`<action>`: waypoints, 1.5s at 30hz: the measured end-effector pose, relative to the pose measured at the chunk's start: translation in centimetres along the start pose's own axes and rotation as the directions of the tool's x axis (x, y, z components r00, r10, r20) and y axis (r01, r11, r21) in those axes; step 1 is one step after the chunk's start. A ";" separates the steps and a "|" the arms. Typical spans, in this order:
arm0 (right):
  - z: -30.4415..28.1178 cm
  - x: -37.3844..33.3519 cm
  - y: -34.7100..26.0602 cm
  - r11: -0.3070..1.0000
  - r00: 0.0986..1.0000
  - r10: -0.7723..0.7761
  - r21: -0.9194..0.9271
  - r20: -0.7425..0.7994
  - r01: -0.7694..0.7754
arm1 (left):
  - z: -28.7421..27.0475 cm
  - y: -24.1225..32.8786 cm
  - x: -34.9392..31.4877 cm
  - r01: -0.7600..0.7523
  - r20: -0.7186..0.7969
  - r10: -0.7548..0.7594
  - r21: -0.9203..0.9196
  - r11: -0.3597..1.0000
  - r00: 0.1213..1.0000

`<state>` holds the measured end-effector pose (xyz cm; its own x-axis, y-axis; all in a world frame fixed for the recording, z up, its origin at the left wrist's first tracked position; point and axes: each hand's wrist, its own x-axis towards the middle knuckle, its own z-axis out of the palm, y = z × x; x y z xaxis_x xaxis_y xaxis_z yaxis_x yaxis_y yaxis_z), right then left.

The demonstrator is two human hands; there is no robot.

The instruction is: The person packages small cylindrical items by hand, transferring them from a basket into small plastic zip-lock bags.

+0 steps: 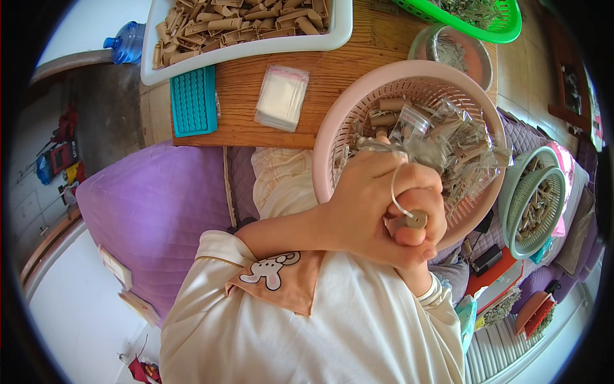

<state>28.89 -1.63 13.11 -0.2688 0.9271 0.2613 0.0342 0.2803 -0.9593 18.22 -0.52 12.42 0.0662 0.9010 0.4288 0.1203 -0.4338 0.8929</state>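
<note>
Left hand (361, 205) and right hand (433, 224) are closed together, white cord (393, 185) looped over your fingers, small round brown piece (418, 219) poking out between them; can't tell what else is gripped. I'd pinch the piece firmly and draw the cord evenly, no kinks. Work over the pink basket (324, 137) so drops land on the clear packets (476, 128), well short of the bag stack (281, 99) and white tray (256, 55).
</note>
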 end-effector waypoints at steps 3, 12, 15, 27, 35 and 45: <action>0.5 -0.5 1.2 0.983 0.992 0.073 0.176 -0.101 -0.054 | -0.5 -1.2 -0.6 0.064 0.021 -0.063 -0.061 0.996 0.998; -0.7 -0.2 0.9 0.975 0.980 0.185 0.111 0.077 -0.193 | -4.4 -1.0 0.6 0.394 0.102 -0.393 -0.458 0.797 0.914; -1.0 0.3 0.1 0.951 0.948 0.306 0.011 0.091 -0.308 | -4.9 -1.1 0.6 0.397 0.089 -0.395 -0.388 0.832 0.914; -2.6 1.1 -1.9 0.972 0.989 0.114 -0.196 -0.097 -0.131 | -4.9 -1.1 0.8 -0.014 0.216 -0.098 0.465 0.885 0.972; -2.6 2.1 -2.2 0.940 0.961 0.275 -0.218 0.031 -0.262 | -5.1 -0.5 0.0 -0.003 0.341 -0.064 0.193 0.981 0.938; -2.4 1.4 -2.0 0.950 0.950 0.308 -0.061 0.041 -0.305 | -5.2 -0.9 -0.3 0.000 0.283 -0.069 0.236 0.972 0.957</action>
<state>30.72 -0.33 15.66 -0.2842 0.9574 -0.0516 0.1734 -0.0016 -0.9849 12.90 -0.40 12.23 0.3358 0.8896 0.3096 0.3506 -0.4231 0.8355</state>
